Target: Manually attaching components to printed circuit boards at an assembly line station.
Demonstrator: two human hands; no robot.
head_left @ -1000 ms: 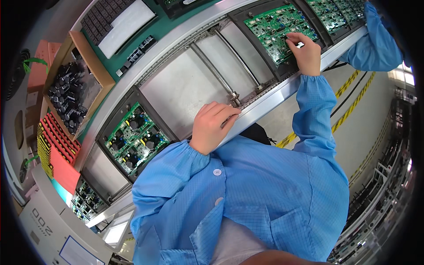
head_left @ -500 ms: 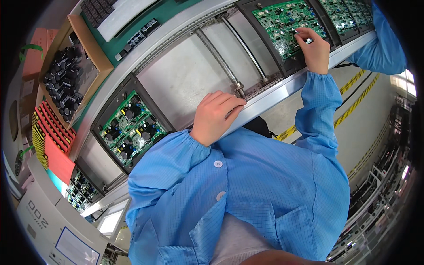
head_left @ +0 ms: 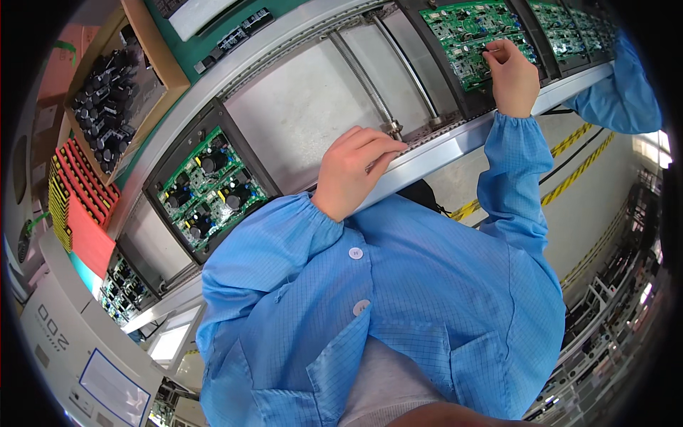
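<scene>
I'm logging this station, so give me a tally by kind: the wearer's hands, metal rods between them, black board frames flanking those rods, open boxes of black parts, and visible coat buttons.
Left hand and right hand: 2
Metal rods: 2
Board frames: 2
Open box of black parts: 1
Coat buttons: 2
Total: 9

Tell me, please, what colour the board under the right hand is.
The board is green, best seen in head view.

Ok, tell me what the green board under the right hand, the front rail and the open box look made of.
Green board: probably resin laminate, going by its flat, slightly shiny green face. Front rail: metal, perhaps aluminium, smooth and silvery. Open box: seemingly cardboard, matte brown, thin-walled.
</scene>
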